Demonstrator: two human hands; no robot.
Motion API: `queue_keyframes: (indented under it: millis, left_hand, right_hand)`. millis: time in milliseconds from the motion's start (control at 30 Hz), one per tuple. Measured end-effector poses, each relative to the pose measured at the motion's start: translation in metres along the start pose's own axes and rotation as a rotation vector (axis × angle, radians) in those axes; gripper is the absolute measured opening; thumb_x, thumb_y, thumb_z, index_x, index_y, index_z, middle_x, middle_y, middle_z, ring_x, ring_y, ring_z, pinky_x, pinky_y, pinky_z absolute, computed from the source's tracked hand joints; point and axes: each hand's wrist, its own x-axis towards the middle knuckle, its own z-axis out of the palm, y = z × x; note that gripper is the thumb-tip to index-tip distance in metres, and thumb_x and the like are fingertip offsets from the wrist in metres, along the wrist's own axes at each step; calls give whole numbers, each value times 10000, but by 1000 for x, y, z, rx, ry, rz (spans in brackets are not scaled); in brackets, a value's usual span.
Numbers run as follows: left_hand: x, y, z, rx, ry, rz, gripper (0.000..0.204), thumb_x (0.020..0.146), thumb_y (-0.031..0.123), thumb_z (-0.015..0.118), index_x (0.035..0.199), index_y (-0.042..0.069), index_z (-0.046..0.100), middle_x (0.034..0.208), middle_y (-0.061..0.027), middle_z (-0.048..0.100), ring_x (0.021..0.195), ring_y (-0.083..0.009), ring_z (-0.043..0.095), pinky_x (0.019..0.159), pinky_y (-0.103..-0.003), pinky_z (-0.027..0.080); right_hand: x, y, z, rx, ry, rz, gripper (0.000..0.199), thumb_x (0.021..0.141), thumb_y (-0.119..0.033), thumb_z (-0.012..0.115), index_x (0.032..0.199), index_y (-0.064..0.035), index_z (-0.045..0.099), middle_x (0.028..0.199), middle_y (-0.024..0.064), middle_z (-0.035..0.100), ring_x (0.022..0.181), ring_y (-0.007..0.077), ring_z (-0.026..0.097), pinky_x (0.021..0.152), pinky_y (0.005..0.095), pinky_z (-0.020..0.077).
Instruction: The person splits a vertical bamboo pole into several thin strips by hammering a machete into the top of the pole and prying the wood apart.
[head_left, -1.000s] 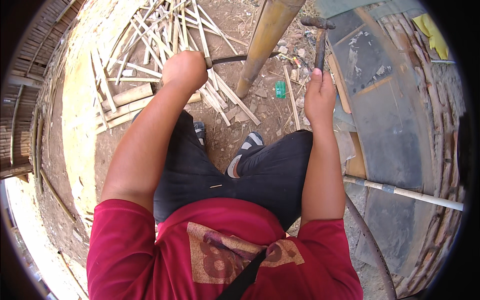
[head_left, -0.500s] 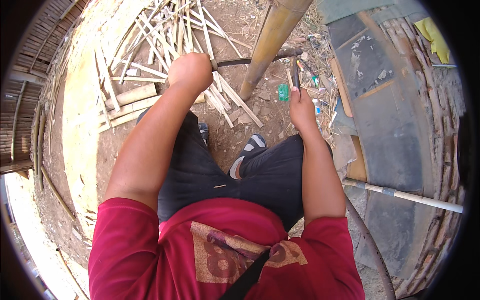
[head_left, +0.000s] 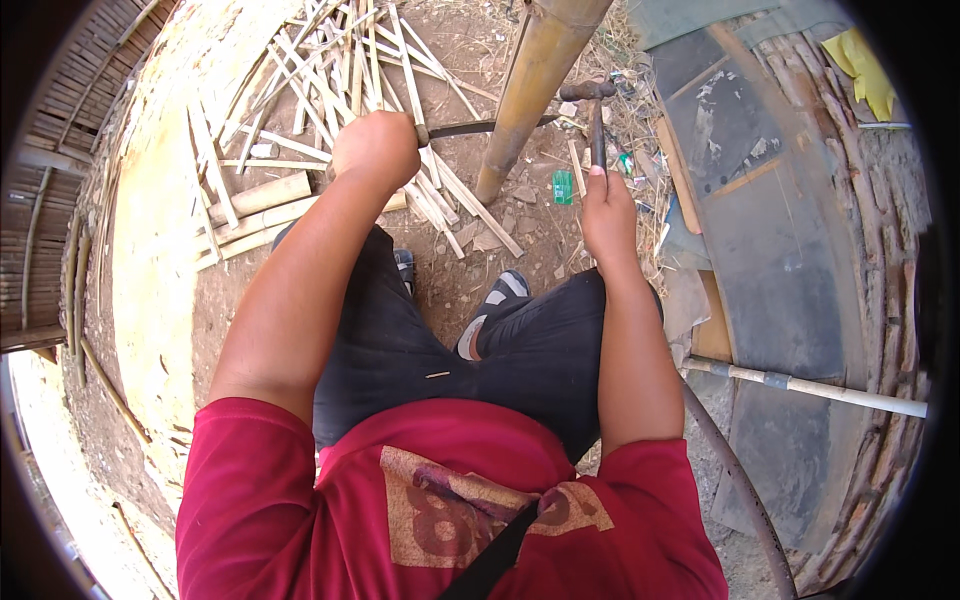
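Left hand (head_left: pixel 375 150): at eleven o'clock from the centre of the view, fingers closed, gripping the handle of a knife (head_left: pixel 462 129). The dark blade points to three o'clock and meets the pole (head_left: pixel 535 85); its tip shows past the pole's far side. How deep the blade sits in the bamboo cannot be told.

Right hand (head_left: pixel 609 222): at two o'clock, gripping a hammer (head_left: pixel 598 140) by the lower handle, thumb laid along it. The hammer stands at one o'clock, head toward twelve, near the blade tip; contact between the two cannot be confirmed.

Pole: yellow-brown bamboo, between twelve and one o'clock, tilted, its lower end toward the ground (head_left: pixel 440 270) at twelve.

Surroundings: a loose heap of split strips (head_left: pixel 350 75) lies at eleven o'clock, crossing at many angles. Thicker bamboo lengths (head_left: pixel 262 192) lie near ten. A green plastic piece (head_left: pixel 562 187) is on the ground at one, between pole and right hand. Dark panels (head_left: pixel 785 270) occupy three o'clock, with a pale pipe (head_left: pixel 850 394) between three and four. A yellow cloth (head_left: pixel 862 72) is at two, near the rim.
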Motion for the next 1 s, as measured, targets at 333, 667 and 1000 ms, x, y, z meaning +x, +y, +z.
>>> queue_keyframes:
  millis: [333, 667, 1000]
  left_hand:
    - [-2, 3, -6, -3, 1, 9, 258, 892, 118, 641, 1103, 63, 779, 1125, -155, 765, 1035, -318, 751, 870, -427, 604]
    - [-2, 4, -6, -9, 0, 19, 258, 894, 111, 639, 1106, 71, 781, 1123, -153, 766, 1039, -321, 749, 878, -433, 602]
    - [-3, 8, -9, -14, -36, 15, 264, 914, 120, 630, 1125, 70, 781, 1157, -149, 760, 1075, -311, 742, 896, -430, 598]
  right_hand:
    - [4, 7, 4, -38, 8, -12, 440, 1077, -392, 476, 982, 21, 597, 829, 271, 646, 797, 475, 639, 733, 531, 473]
    - [1, 14, 10, -143, -42, -31, 441, 1076, -395, 485, 988, 21, 603, 836, 272, 667, 795, 473, 653, 732, 525, 489]
    - [-2, 21, 15, -161, 66, 2, 435, 1082, -384, 469, 1029, 23, 614, 851, 275, 677, 838, 484, 661, 754, 539, 491]
